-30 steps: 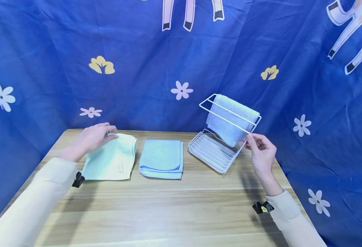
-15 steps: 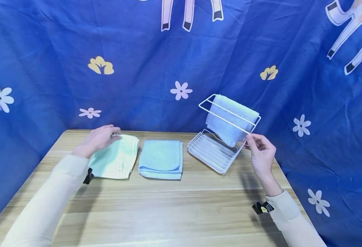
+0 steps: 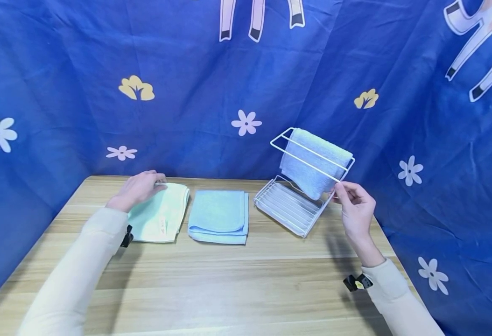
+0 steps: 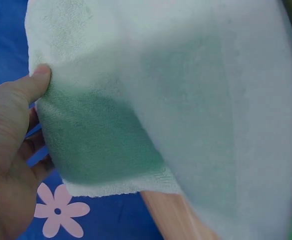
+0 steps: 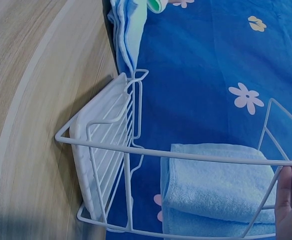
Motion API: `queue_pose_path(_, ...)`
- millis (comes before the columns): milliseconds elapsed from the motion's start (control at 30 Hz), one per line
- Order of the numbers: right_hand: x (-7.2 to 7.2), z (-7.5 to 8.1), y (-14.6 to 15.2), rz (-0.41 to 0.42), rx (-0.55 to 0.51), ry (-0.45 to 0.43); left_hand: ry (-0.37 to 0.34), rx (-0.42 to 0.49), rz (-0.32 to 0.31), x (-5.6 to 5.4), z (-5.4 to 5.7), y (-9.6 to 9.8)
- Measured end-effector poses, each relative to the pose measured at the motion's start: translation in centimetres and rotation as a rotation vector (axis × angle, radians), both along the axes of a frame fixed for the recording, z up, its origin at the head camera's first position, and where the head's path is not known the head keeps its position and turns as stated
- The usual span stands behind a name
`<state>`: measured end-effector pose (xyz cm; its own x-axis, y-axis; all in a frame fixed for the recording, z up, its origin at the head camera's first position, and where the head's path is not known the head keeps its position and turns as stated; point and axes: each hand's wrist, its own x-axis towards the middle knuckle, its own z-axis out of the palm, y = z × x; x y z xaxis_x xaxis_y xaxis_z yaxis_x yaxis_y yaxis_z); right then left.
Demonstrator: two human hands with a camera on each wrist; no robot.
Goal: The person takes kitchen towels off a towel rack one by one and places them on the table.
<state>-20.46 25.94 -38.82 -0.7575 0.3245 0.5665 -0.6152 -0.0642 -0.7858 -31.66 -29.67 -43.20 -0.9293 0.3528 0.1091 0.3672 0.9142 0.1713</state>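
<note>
One fluffy mint towel (image 3: 158, 216): left hand (image 3: 138, 188) pinches it; right hand (image 3: 356, 207) grips white rack (image 3: 289, 208).

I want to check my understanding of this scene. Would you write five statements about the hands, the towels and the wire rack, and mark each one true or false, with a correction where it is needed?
1. The left hand pinches the pale green towel. True.
2. The right hand holds nothing. False: the right hand grips the white wire rack.
3. The folded blue towel lies between the pale green towel and the white wire rack. True.
4. Nothing hangs on the upper part of the white wire rack. False: a light blue towel hangs there.
5. The table has a wood-grain surface. True.
</note>
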Motion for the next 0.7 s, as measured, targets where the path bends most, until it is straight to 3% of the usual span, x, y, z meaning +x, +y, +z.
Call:
queue_pose_path(300,-0.1,0.0,0.1,0.02,-0.006,0.01,-0.043,-0.003,0.018,-0.4,-0.6,-0.5)
queue_pose_path(500,0.0,0.0,0.0,0.014,0.004,0.011,-0.027,-0.002,0.002,-0.3,-0.8,-0.4)
queue_pose_path(700,0.0,0.0,0.0,0.01,0.009,0.015,0.018,0.015,-0.033,-0.2,-0.1,0.6)
